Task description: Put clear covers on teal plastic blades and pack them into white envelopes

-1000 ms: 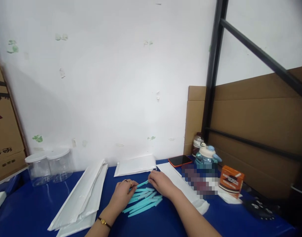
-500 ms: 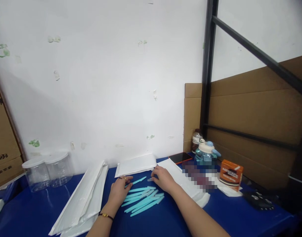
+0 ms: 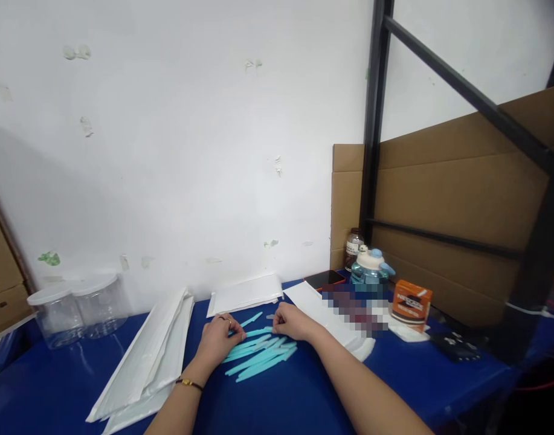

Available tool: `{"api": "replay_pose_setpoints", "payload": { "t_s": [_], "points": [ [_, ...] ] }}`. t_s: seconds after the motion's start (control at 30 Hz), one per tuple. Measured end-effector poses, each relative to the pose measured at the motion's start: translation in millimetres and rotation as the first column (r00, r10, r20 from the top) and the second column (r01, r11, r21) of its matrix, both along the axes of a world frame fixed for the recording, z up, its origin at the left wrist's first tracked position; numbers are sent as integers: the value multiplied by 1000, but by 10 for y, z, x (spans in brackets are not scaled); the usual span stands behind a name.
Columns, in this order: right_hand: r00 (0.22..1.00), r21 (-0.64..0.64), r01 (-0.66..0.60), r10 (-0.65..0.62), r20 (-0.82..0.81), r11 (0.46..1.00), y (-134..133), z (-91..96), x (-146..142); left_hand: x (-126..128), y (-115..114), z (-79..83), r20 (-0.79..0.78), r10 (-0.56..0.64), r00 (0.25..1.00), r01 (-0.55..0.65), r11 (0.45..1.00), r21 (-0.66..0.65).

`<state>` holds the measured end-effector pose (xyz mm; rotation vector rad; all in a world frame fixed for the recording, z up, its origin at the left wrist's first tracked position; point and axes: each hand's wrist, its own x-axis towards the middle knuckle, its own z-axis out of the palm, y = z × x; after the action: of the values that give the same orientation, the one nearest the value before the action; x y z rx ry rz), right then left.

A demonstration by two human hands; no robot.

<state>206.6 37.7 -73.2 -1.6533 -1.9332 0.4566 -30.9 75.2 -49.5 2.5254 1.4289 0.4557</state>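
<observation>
A loose pile of teal eyebrow razors [image 3: 260, 360] lies on the blue table between my hands. My left hand [image 3: 220, 339] is closed, its thumb and fingertips pinching the handle end of one razor [image 3: 257, 332] at the pile's far side. At the other end of that same razor, my right hand [image 3: 293, 322] pinches with thumb and forefinger. Just beyond lies a single razor [image 3: 253, 319], apart from the pile. A small clear piece [image 3: 270, 316], perhaps a blade cap, rests beside my right fingertips.
White padded envelopes [image 3: 143, 362] lie at left, with more envelopes [image 3: 246, 293] behind and at right [image 3: 324, 317]. Clear lidded jars [image 3: 98, 308] stand far left. A phone [image 3: 324, 279], a water bottle [image 3: 370, 272], an orange box [image 3: 411, 304] and a black metal post [image 3: 371, 121] are on the right.
My hands have come together on one razor at the pile's far side; my right hand has left the small clear piece. The view has shifted slightly right and down.
</observation>
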Motion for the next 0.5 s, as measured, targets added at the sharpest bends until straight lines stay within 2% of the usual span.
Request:
{"api": "replay_pose_setpoints", "payload": {
  "t_s": [0.1, 0.2, 0.27, 0.4, 0.5],
  "points": [
    [999, 0, 38, -38, 8, 999, 5, 32, 80, -39, 20, 1, -4, 54, 999, -54, 999, -5],
    [996, 60, 82, -84, 20, 995, -10, 68, 90, -62, 36, 1, 10, 116, 993, -115, 993, -26],
    [999, 107, 36, -38, 15, 994, -30, 83, 41, -56, 28, 14, 43, 135, 990, -134, 991, -8],
    [990, 80, -139, 137, 27, 987, -56, 65, -95, -23, -38, 61, 59, -9, 998, 10, 1000, -5],
    [986, 34, -158, 156, 52, 987, -52, 31, -152, 0, -85, 83, 1, -91, 996, 91, 994, -56]
  ]
}}
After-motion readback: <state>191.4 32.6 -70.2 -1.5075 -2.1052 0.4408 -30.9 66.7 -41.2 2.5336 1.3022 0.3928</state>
